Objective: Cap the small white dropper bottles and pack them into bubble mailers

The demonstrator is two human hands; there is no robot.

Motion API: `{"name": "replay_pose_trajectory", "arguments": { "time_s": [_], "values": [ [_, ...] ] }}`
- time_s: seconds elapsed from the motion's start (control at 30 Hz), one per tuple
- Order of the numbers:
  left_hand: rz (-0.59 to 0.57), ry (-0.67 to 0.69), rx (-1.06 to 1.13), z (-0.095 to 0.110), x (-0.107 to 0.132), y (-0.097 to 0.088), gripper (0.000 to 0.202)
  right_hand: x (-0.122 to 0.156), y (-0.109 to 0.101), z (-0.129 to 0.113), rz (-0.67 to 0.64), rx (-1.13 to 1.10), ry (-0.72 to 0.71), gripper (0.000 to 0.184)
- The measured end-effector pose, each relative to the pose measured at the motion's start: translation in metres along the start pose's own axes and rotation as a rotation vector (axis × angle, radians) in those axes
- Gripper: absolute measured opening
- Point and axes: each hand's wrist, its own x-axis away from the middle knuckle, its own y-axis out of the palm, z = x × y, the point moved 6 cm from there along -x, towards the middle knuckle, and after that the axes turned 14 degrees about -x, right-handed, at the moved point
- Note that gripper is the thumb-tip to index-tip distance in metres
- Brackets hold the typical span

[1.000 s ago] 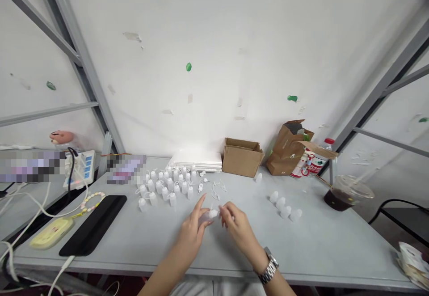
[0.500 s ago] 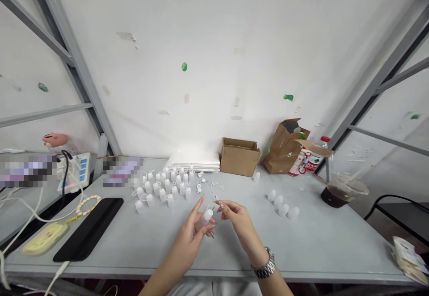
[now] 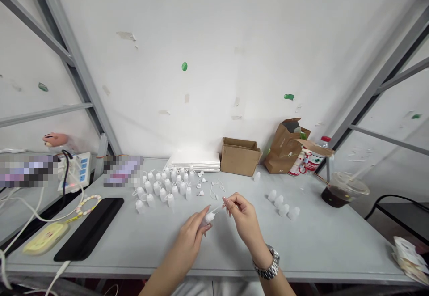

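Observation:
A small translucent squeeze bottle (image 3: pixel 209 218) is held tilted in my left hand (image 3: pixel 191 233), its neck pointing up and to the right. Thumb and fingers wrap its body, which they partly hide. The fingertips of my right hand (image 3: pixel 244 217) are pinched around the far end of a thin white strap (image 3: pixel 218 209). This strap runs taut from the bottle's neck to those fingers. Beyond the hands lie small white caps (image 3: pixel 200 193) and loose white straps (image 3: pixel 213 192). To the left stand several similar bottles (image 3: pixel 157 188), many with looped straps.
Several strapless bottles (image 3: pixel 283 210) are at the right, near a drink cup (image 3: pixel 340 191). Along the wall are a white stack (image 3: pixel 201 165), a cardboard box (image 3: pixel 239 159) and a paper bag (image 3: pixel 281 153). A black pad (image 3: pixel 89 229) and yellow case (image 3: pixel 46 238) lie left.
My right hand has moved slightly right, drawing the white strap out straight from the bottle's neck. My left fingers have closed further around the bottle.

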Motion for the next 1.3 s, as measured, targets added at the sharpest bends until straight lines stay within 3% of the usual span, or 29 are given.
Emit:
{"name": "replay_pose_trajectory", "arguments": {
  "time_s": [0.2, 0.97, 1.3],
  "values": [
    [0.021, 0.004, -0.013, 0.000, 0.002, -0.001, 0.045, 0.007, 0.003, -0.009, -0.037, 0.132, -0.056, 0.028],
    [0.027, 0.042, 0.016, 0.003, 0.002, -0.001, 0.045, 0.009, 0.009, -0.005, -0.066, 0.116, -0.039, 0.031],
    [0.064, 0.086, -0.032, 0.004, 0.002, -0.002, 0.048, 0.015, 0.014, -0.010, -0.069, 0.408, -0.251, 0.027]
  ]
}}
